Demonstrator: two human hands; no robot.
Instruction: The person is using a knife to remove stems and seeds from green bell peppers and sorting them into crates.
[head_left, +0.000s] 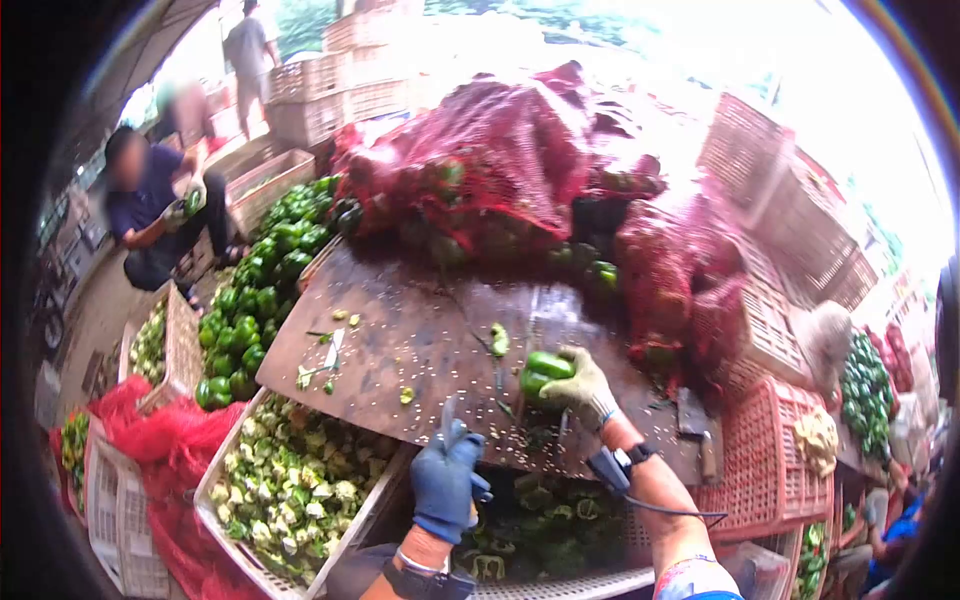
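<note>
Near the front edge of the brown board (390, 300), my left hand (450, 480) wears a blue glove and is closed around a small knife (448, 412), its blade pointing up. My right hand (585, 387), in a pale glove, grips a green pepper (546, 372) over the board. Seeds and pepper scraps (406, 395) are scattered over the board. Below it to the left, a white crate (235, 520) holds cut pepper cores. Under the front edge, another crate (570, 585) holds green peppers in shadow.
Red mesh sacks (500, 150) of peppers line the board's back. A green pepper heap (245, 310) lies left. A cleaver (692, 412) rests at the board's right, beside a pink crate (765, 460). A person (160, 205) squats at the back left; stacked crates (790, 220) stand right.
</note>
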